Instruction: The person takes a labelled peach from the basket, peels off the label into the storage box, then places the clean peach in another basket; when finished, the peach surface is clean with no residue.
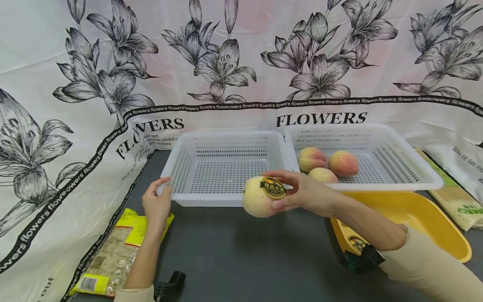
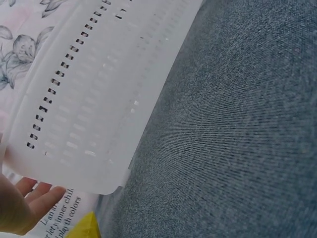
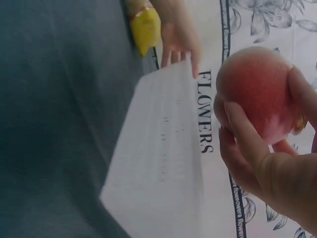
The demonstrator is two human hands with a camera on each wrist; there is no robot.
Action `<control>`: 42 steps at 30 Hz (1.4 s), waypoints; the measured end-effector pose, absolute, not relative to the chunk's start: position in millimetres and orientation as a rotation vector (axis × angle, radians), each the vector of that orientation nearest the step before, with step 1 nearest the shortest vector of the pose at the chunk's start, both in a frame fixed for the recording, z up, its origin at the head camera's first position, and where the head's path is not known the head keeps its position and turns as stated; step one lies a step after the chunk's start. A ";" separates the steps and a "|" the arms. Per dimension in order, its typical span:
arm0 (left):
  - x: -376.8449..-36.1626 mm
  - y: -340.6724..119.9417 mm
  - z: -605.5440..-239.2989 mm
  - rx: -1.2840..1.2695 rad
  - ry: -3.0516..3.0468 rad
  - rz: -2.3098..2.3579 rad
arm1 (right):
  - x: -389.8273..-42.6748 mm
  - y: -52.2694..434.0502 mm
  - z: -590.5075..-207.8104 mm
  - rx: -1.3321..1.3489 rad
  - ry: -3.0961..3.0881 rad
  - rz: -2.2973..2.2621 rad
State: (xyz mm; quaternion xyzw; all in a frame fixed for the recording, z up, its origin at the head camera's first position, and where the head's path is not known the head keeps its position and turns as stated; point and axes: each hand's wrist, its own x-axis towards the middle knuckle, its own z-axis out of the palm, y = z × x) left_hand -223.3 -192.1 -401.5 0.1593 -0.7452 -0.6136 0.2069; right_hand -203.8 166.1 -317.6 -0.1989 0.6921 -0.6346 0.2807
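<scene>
My right hand (image 1: 298, 191) grips a peach (image 1: 254, 199) with a black and gold sticker, in the air at the front rim of the left white basket (image 1: 215, 200). Seen from the right wrist, the peach's red side (image 3: 255, 89) lies between thumb and fingers. At that basket's left front corner, my left hand (image 1: 156, 205) holds the rim; its fingers (image 2: 47, 198) show below the rim in the left wrist view, the thumb hidden there. No peach shows inside this basket. Three peaches (image 1: 343, 163) lie at the left end of the right white basket (image 1: 400, 186).
A yellow tray (image 1: 462, 247) stands before the right basket, partly behind my right forearm; a similar sticker (image 1: 356, 242) shows in it. A yellow and clear food bag (image 1: 117, 256) lies at left, a green and tan packet (image 1: 456, 197) at right. Flowered cloth hangs behind.
</scene>
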 end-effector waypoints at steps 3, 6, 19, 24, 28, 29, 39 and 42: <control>-222.6 -192.2 -400.4 0.448 -2.095 -1.702 | -189.3 175.3 -326.5 -0.580 1.850 -1.659; -222.2 -192.6 -399.4 0.450 -2.110 -1.684 | -173.7 182.8 -339.5 -0.613 1.837 -1.635; -220.0 -193.2 -394.3 0.422 -2.120 -1.699 | -133.2 195.9 -407.4 -0.530 1.821 -1.686; -218.7 -191.1 -391.2 0.441 -2.186 -1.586 | -131.8 198.5 -413.1 -0.559 1.894 -1.649; -213.4 -183.7 -379.1 0.349 -2.088 -1.411 | -130.0 198.0 -411.8 -0.595 1.946 -1.625; -211.3 -179.3 -374.0 0.284 -2.025 -1.390 | -129.6 198.0 -411.4 -0.600 1.954 -1.625; -174.1 -99.6 -360.8 -0.865 -1.850 -1.454 | -128.4 199.1 -411.5 -0.635 2.026 -1.591; -160.5 -77.0 -371.5 -1.035 -2.179 -1.456 | -127.3 200.2 -412.8 -0.636 2.032 -1.587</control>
